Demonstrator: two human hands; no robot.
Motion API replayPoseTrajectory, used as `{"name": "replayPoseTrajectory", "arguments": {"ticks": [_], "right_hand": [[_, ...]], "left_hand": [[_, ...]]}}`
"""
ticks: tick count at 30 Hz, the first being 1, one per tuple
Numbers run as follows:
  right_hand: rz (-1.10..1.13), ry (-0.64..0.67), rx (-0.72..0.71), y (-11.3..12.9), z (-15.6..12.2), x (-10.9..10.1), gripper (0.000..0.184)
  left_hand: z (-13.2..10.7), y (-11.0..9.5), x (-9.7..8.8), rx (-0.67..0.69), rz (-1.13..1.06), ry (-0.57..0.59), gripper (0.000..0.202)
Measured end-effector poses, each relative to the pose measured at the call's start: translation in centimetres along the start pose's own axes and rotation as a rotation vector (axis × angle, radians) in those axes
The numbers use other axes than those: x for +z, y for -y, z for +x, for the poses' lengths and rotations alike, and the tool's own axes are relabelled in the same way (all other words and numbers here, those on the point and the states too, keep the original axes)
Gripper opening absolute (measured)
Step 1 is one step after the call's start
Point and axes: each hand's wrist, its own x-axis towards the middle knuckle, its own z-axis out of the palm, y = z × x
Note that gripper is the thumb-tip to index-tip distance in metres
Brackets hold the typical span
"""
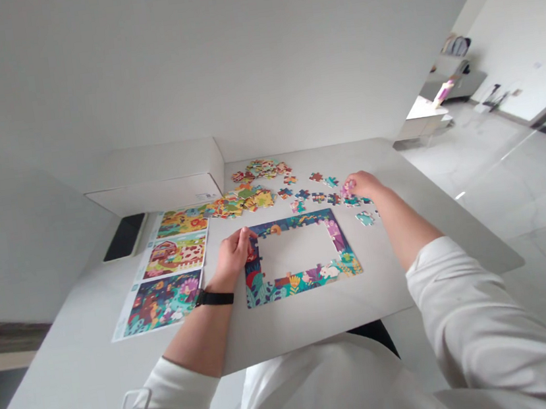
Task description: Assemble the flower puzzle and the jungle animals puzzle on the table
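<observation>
A jigsaw border frame (302, 279) of colourful pieces lies on the white table (317, 318), its middle bare. My left hand (233, 254), with a black wristband, rests at the frame's left edge, fingers curled and pinching a reddish puzzle piece (250, 252). My right hand (363, 185) reaches to the loose pieces beyond the frame's upper right corner, fingers pinched on a pink puzzle piece (348, 188). Several loose pieces (319, 197) lie scattered between the frame and the far edge.
A heap of pieces (245, 201) and a second heap (261, 168) lie at the far side. Three picture sheets (172, 256) lie left of the frame. A white box (160, 175) and a black phone (124, 236) sit at far left.
</observation>
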Motion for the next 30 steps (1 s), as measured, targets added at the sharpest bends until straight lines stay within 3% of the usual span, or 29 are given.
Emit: {"name": "replayPoseTrajectory", "arguments": {"ticks": [2,5,8,11,14,18,23,26,30], "right_hand": [[0.162,-0.136,0.019,-0.2,-1.8,0.1,0.015],[0.605,-0.29,0.051,0.6,-4.7,0.4,0.021],[1.144,-0.187,0.025,2.9,-7.4,1.3,0.042],[1.386,-0.096,-0.02,5.4,-9.4,2.7,0.049],[1.437,-0.024,-0.025,7.2,-10.5,4.1,0.053],[1.356,0.03,-0.009,8.2,-11.2,5.1,0.057],[1.314,0.061,-0.012,8.8,-11.7,4.9,0.056],[1.304,0.081,-0.057,9.0,-11.9,4.8,0.057],[1.249,0.129,-0.15,9.3,-12.2,5.2,0.053]], "left_hand": [[0.0,-0.1,0.0,0.006,-0.001,-0.002,0.064],[-0.1,-0.1,0.0,0.015,0.018,-0.014,0.062],[-0.1,-0.1,-0.1,0.051,0.045,-0.037,0.055],[-0.1,-0.5,-0.3,0.117,0.061,-0.09,0.045],[-0.1,-1.6,-0.2,0.178,-0.01,-0.101,0.039],[1.1,-4.8,0.9,0.232,-0.119,-0.005,0.033],[4.5,-8.8,5.0,0.27,-0.115,0.147,0.026],[5.8,-9.1,8.4,0.225,-0.178,0.197,0.025],[5.7,-7.6,11.7,0.158,-0.367,0.225,0.032]]}}
